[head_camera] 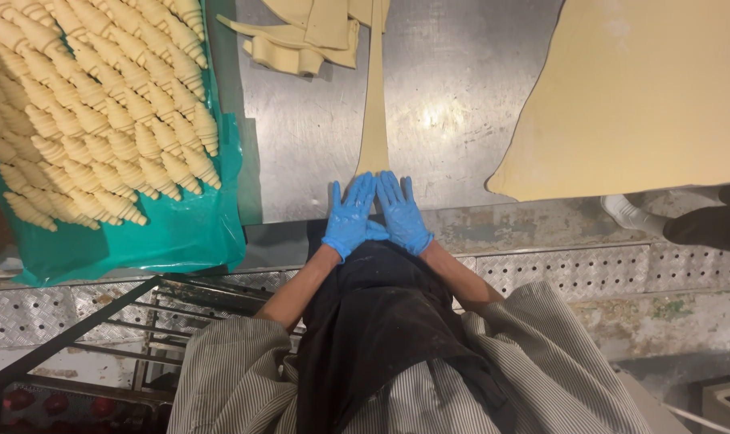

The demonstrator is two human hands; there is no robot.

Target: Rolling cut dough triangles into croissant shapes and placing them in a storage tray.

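Both gloved hands, left hand (pixel 350 215) and right hand (pixel 402 212), lie flat and unclenched, side by side on the near wide end of a long dough strip (pixel 374 112), pinning it to the counter (pixel 445 96) for an even roll.

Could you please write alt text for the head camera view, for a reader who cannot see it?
Two blue-gloved hands, left hand and right hand, lie flat side by side on the near end of a long dough triangle on a steel table. Rows of rolled croissants fill a green-lined tray at left; a dough sheet lies at right.
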